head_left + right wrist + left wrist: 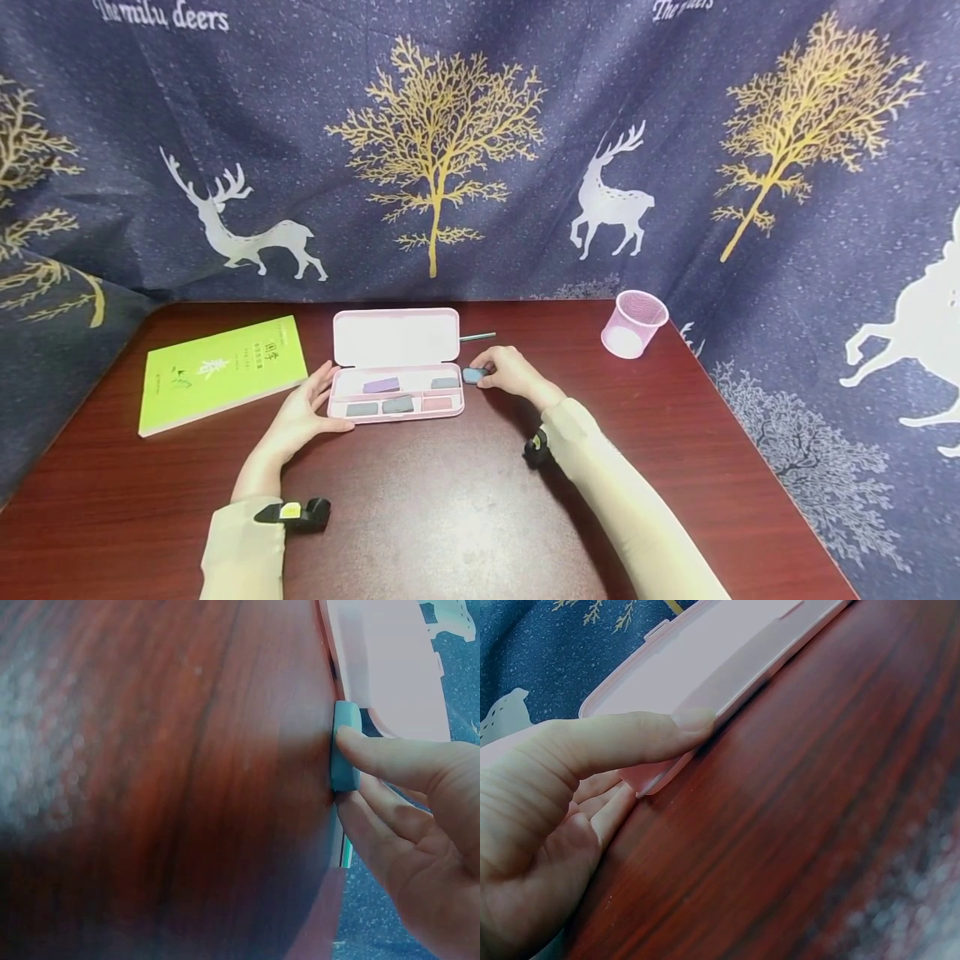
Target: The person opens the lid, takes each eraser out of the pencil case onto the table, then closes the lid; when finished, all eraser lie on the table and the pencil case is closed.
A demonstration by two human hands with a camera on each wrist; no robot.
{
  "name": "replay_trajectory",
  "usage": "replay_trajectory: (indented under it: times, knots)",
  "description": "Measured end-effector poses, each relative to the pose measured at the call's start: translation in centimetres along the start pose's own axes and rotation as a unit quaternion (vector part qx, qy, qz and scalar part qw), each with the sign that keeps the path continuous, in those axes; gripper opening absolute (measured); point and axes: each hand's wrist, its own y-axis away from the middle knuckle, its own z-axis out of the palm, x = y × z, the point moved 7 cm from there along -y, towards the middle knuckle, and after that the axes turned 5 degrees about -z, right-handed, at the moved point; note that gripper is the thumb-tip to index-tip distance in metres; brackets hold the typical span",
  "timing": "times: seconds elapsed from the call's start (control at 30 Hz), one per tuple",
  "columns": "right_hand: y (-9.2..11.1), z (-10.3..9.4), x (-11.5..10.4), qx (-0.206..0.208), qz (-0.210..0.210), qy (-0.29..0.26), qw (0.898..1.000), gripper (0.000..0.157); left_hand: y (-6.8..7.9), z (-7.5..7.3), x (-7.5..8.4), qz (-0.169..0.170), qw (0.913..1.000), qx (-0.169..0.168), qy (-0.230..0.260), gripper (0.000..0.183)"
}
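A pink pencil case point(396, 337) lies with its lid raised at the middle of the table. Inside it are a purple block point(381, 385), a pink block point(437, 403) and several grey-blue blocks point(397, 405) that look like erasers. My left hand point(303, 417) holds the case's left end, thumb along the front edge and fingers at the side; the left wrist view shows the thumb point(645, 739) against the wall. Just right of the case, my right hand point(512, 372) pinches a blue eraser point(346, 746) between thumb and fingers, low over the tabletop.
A green book point(225, 371) lies at the left. Behind the right hand is a thin green stick, perhaps a pencil point(480, 337), partly hidden by the case. A pink mesh cup point(633, 325) stands at the back right. A patterned cloth point(495, 208) hangs behind the table.
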Motion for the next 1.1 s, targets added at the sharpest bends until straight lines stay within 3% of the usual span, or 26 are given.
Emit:
replay_trajectory:
  times: [0.43,0.7,1.1]
  knots:
    - [0.0,0.0,0.0,-0.006,0.004,0.004,1.0,0.028,0.0,0.0,0.1,0.002,0.9999,0.0,0.011,0.115]
    - [0.0,-0.8,-0.7,0.015,-0.003,-0.013,1.0,0.028,0.0,-0.1,0.1,0.001,1.0,0.0,0.009,0.115]
    - [-1.5,-0.6,-4.8,0.034,-0.082,-0.021,0.996,0.023,0.0,0.0,0.1,0.001,1.0,-0.001,0.009,0.115]
